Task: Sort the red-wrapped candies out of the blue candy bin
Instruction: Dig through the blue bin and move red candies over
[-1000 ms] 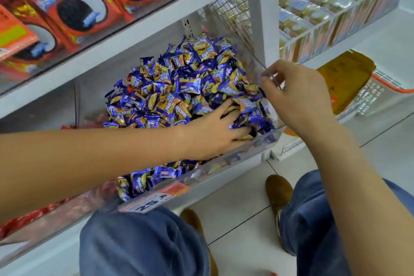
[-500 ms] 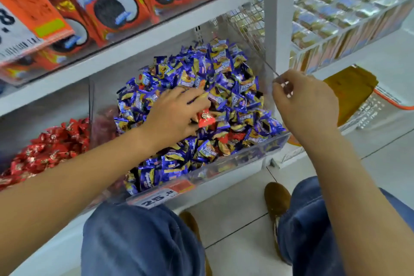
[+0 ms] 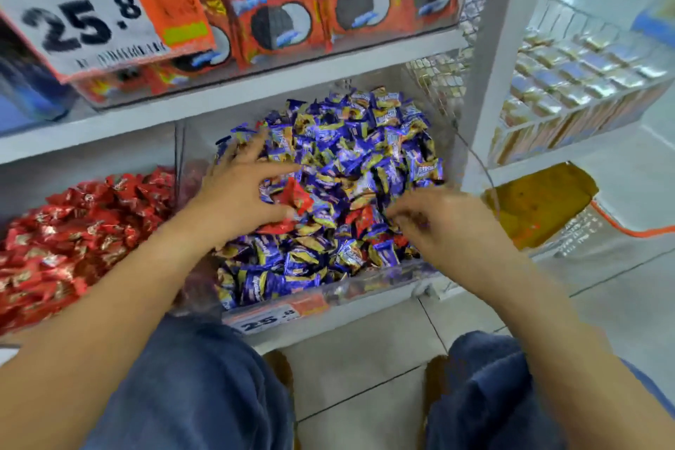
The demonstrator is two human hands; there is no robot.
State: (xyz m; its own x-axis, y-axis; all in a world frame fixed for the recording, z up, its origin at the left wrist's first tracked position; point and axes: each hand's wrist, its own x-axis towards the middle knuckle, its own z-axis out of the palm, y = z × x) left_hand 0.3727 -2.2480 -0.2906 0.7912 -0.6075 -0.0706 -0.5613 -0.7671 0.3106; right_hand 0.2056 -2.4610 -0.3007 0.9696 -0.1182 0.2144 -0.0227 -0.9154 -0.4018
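Glossy, crinkled foil-like wrappers cover the blue candies (image 3: 350, 157) and red candies (image 3: 73, 230) in a clear plastic bin (image 3: 365, 285); white wire mesh (image 3: 442, 84), smooth floor tiles (image 3: 365, 358), matt denim trousers (image 3: 182, 395).

The lower shelf (image 3: 328, 325) carried a clear bin (image 3: 365, 283) of blue candies (image 3: 358, 142), with red candies (image 3: 73, 230) heaped beside it.
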